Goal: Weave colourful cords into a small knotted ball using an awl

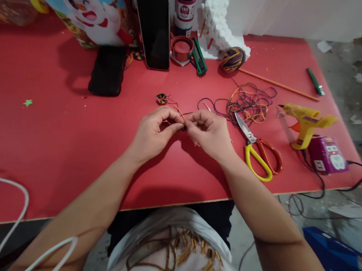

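Note:
Both hands meet over the middle of the red table, fingertips nearly touching. My left hand [157, 132] pinches a small dark piece with multicoloured yarn [179, 111], mostly hidden by the fingers. My right hand [211, 132] is closed at the same piece, thumb and forefinger pressed together on the yarn. Just beyond my left hand lies a small round coil of dark and orange yarn [161, 99]. A loose tangle of multicoloured yarn [249, 103] spreads to the right, with a strand running toward my hands. Scissors [250, 137] with yellow and red handles lie right of my right hand.
On the red table [58, 142] are a yellow glue gun [307, 122], a purple power block [328, 154], a yarn ball [233, 59], an orange stick [279, 84], a green cutter [199, 57], an upright phone [154, 28] and a black case [107, 70]. A white cable curves at left.

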Motion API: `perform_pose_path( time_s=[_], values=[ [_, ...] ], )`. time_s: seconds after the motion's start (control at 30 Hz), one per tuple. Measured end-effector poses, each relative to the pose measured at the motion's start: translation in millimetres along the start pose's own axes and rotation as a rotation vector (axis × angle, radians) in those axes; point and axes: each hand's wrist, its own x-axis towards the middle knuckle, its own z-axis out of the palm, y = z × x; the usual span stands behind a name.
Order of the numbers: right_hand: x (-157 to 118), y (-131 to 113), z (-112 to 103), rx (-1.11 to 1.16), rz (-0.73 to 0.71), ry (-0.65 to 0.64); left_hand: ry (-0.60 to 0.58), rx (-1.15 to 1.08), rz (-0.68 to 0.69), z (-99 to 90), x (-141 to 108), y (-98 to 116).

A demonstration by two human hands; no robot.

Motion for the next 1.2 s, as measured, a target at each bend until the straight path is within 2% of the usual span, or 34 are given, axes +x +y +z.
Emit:
perform_pose_path(
  time_s=[0.13, 0.23, 0.37, 0.47, 0.53, 0.6, 0.67, 0.8, 0.9, 1.03, 1.2],
  values=[
    [2, -5, -1, 0.232, 0.173, -0.056, 0.028, 0.094, 0.161, -0.1, -2, 2],
    [4, -5, -4, 0.362, 0.249, -0.101, 0.015, 0.138, 0.211, -0.7, -3, 1],
    [6, -5, -10, 0.484, 0.332, -0.159, -0.016, 0.153, 0.284, -2.0, -3, 1],
    [7, -5, -11, 0.534, 0.375, -0.184, 0.024, 0.164, 0.355, -2.8, -2, 2],
    [6, -5, -11, 0.531, 0.362, -0.168, 0.041, 0.196, 0.349, -3.3, -1, 3],
    [5, -4, -9, 0.468, 0.294, -0.133, 0.050, 0.228, 0.296, -3.6, -1, 4],
    [4, -2, -6, 0.339, 0.191, -0.112, 0.055, 0.196, 0.183, -3.8, 0, 5],
    [0, 4, -1, 0.001, -0.115, -0.059, -0.039, -0.073, -0.176, -4.0, 1, 7],
    [-2, 8, -1, -0.230, -0.297, -0.022, -0.068, -0.226, -0.337, -3.8, 1, 9],
    [-3, 7, -3, -0.350, -0.331, -0.008, -0.091, -0.287, -0.417, -3.6, 0, 11],
    [-3, 4, -4, -0.331, -0.246, 0.008, -0.113, -0.307, -0.437, -3.5, 0, 10]
  ],
)
